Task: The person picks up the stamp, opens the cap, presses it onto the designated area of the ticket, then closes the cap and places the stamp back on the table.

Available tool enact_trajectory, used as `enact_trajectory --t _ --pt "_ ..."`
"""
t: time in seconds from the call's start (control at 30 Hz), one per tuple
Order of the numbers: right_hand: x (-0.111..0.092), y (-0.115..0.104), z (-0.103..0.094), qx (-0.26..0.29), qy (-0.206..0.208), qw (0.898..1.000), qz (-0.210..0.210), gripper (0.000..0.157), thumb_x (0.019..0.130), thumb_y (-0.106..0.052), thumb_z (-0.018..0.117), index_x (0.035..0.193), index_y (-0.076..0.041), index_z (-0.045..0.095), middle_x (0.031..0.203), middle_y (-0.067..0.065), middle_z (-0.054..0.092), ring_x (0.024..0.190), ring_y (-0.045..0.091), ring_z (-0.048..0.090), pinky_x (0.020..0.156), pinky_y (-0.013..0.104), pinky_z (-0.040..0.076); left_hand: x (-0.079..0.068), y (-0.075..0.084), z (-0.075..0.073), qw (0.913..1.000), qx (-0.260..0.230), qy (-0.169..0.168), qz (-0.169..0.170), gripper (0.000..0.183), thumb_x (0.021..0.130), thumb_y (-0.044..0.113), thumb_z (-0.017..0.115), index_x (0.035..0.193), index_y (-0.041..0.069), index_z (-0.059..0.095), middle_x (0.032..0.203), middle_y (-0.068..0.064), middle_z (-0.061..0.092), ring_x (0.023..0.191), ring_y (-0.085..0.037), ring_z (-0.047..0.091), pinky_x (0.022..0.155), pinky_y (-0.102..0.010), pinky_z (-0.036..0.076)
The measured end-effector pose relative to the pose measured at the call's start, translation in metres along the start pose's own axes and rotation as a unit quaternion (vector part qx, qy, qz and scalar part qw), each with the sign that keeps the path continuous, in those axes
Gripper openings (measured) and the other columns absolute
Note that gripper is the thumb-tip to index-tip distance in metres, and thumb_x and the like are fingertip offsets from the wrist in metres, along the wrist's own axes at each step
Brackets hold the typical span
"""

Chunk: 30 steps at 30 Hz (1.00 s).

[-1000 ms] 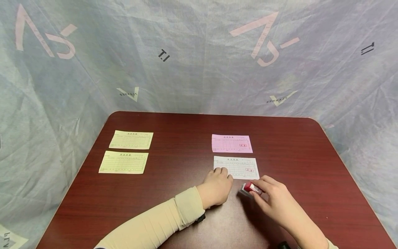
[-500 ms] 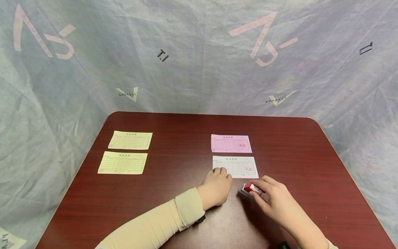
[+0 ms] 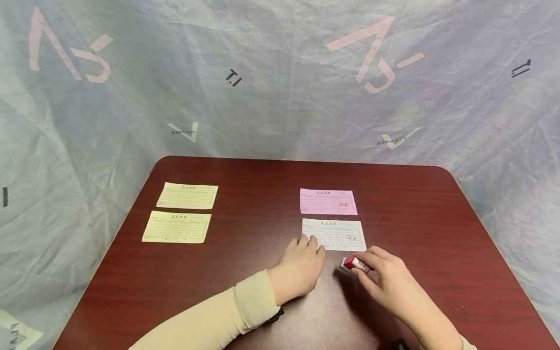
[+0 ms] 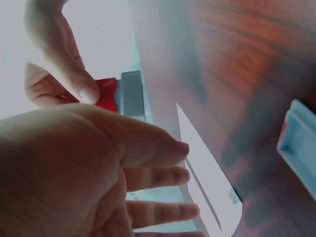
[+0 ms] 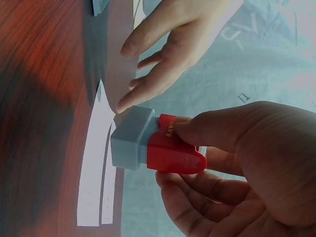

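My right hand (image 3: 389, 279) pinches a red and grey self-inking stamp (image 5: 168, 148) between thumb and fingers. It is held tilted, just in front of the white form slip (image 3: 337, 232). My left hand (image 3: 299, 267) rests at that slip's near left corner, its fingertips overlapping the edge. Fairly straight fingers (image 4: 160, 212) show in the left wrist view, with nothing gripped. The white slip bears a red rectangular stamp mark. Behind it lies a pink slip (image 3: 328, 201) with a similar red mark.
Two yellow form slips (image 3: 187, 195) lie at the left of the dark red table (image 3: 253, 189), one behind the other. A shallow grey-blue cap (image 4: 301, 143) stands near my left hand in its wrist view. A printed cloth (image 3: 280, 97) hangs around the table.
My left hand has drawn back slightly to the left, its fingers stretching out a little more. My right hand and the stamp have stayed nearly still. The head view shifts slightly.
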State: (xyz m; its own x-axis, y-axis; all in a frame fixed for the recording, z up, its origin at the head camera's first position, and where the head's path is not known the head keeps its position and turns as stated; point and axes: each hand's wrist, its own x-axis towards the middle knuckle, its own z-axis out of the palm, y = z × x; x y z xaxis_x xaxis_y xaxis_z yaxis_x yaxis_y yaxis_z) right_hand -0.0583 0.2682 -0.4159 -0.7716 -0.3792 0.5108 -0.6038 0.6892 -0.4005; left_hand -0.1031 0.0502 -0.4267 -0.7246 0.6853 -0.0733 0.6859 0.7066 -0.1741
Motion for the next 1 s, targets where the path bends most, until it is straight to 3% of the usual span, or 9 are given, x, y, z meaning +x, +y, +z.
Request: enact_trajectory --t 0.23,0.43,0.6,0.77,1.0 --pt "0.004 -0.002 0.003 0.006 -0.002 1.000 -0.006 0.029 0.073 0.002 0.083 0.098 -0.010 0.074 0.088 -0.012 0.059 0.065 0.003 0.051 0.057 0.016 0.043 -0.017 -0.007 -0.006 0.9985 -0.049 0.015 0.017 0.037 0.097 0.029 0.063 0.131 0.013 0.064 0.116 -0.006 0.060 0.102 -0.022 0.053 0.080 -0.035 0.045" --pt "0.008 -0.003 0.004 0.043 -0.011 0.999 -0.016 0.033 0.073 0.004 0.083 0.101 -0.012 0.074 0.090 -0.012 0.061 0.071 0.002 0.057 0.063 0.016 0.047 -0.029 -0.012 -0.006 0.9949 -0.069 0.059 0.044 0.032 0.095 0.026 0.064 0.124 0.014 0.067 0.107 -0.003 0.060 0.096 -0.021 0.055 0.076 -0.034 0.046" --pt "0.009 -0.004 0.007 0.064 -0.020 0.998 -0.016 0.034 0.074 0.004 0.083 0.101 -0.014 0.074 0.090 -0.012 0.062 0.073 0.002 0.059 0.065 0.015 0.048 -0.041 -0.018 -0.001 0.9905 -0.078 0.092 0.066 0.024 0.096 0.023 0.062 0.118 0.015 0.069 0.105 -0.001 0.060 0.099 -0.021 0.056 0.082 -0.035 0.047" --pt "0.011 -0.005 0.009 0.071 -0.014 0.997 -0.027 0.035 0.073 0.004 0.083 0.101 -0.014 0.074 0.091 -0.011 0.062 0.073 0.003 0.059 0.065 0.016 0.048 -0.054 -0.022 0.000 0.9902 -0.091 0.088 0.058 0.032 0.097 0.021 0.060 0.127 0.014 0.067 0.116 -0.003 0.062 0.107 -0.023 0.056 0.094 -0.039 0.045" --pt "0.014 -0.010 0.012 0.088 -0.018 0.995 -0.032 0.033 0.074 0.005 0.083 0.100 -0.014 0.074 0.089 -0.012 0.062 0.073 0.003 0.057 0.065 0.015 0.046 -0.071 -0.026 -0.005 0.9883 -0.121 0.080 0.048 0.032 0.099 0.018 0.056 0.129 0.013 0.066 0.116 -0.002 0.063 0.106 -0.022 0.058 0.087 -0.038 0.048"
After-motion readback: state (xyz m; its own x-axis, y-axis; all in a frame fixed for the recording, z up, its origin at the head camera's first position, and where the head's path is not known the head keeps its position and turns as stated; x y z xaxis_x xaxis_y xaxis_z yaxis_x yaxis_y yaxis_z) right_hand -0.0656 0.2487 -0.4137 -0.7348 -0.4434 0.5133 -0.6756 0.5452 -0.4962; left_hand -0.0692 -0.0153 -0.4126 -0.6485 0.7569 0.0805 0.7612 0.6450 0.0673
